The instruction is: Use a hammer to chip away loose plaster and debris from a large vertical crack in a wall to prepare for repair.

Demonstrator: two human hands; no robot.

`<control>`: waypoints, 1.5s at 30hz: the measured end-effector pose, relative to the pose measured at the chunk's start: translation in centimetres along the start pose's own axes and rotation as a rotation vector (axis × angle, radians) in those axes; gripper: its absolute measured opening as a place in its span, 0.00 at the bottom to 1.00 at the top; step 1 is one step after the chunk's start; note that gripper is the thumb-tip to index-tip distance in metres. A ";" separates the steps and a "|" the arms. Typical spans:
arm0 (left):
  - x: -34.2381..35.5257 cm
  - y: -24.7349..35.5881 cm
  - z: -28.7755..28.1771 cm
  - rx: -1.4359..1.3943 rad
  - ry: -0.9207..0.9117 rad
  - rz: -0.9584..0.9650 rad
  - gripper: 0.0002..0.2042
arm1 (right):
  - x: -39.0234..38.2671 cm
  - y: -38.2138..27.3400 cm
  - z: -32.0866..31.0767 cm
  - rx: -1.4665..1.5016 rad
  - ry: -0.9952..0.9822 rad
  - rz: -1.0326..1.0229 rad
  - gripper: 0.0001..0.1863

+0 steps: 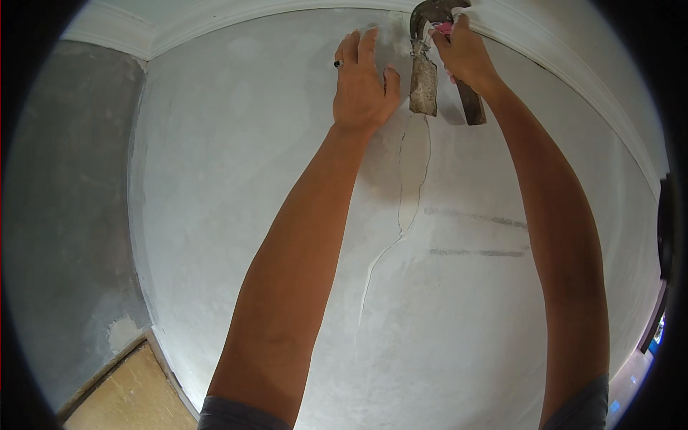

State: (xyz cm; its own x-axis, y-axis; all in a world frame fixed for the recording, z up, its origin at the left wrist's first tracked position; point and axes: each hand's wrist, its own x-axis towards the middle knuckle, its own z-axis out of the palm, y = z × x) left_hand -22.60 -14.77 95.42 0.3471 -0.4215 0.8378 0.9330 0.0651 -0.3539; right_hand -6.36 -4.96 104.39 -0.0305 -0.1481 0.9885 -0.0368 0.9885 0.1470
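Note:
High on the grey plastered wall (236, 136), my left hand (363, 86) rests with its fingers stretched and apart. It holds nothing, and a dark ring is on one finger. My right hand (467, 57) is closed round a claw hammer (471, 104). The dark curved head is up by the ceiling moulding, and the brown handle points down. Something pink and white shows at the gripping fingers; I cannot make out what. Between my hands lies a rough strip of chipped-out plaster (423, 87). A thin crack (428, 154) runs down the wall below it.
White moulding (236, 20) borders the wall along the ceiling. A darker grey wall (68, 193) meets it at the left corner, above a yellowish wooden panel (132, 394). Two grey smudges mark the wall right of the crack. A dark object (666, 229) stands at the right rim.

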 end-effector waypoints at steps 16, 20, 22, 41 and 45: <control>0.2 -0.5 0.6 -0.051 0.069 0.052 0.33 | -1.5 -0.2 -1.1 0.011 -0.132 0.070 0.24; 0.1 -0.4 0.6 -0.062 0.040 -0.012 0.32 | -1.5 -0.2 -1.1 -0.091 -0.136 0.038 0.24; 0.1 -0.5 0.6 -0.061 0.060 0.028 0.32 | -1.2 0.0 -0.9 -0.037 -0.039 -0.046 0.24; 0.1 -0.5 0.5 -0.055 0.058 0.025 0.33 | -1.9 0.5 -2.1 -0.104 -0.207 -0.028 0.32; 0.1 -0.4 0.4 -0.059 0.071 0.073 0.33 | -0.9 2.2 -1.4 -0.105 -0.090 -0.082 0.29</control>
State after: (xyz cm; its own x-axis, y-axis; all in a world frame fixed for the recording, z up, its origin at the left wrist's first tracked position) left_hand -22.92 -14.46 95.80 0.4042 -0.4804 0.7784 0.8977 0.0451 -0.4383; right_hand -5.04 -2.65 103.87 -0.1215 -0.2263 0.9665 0.0619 0.9701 0.2349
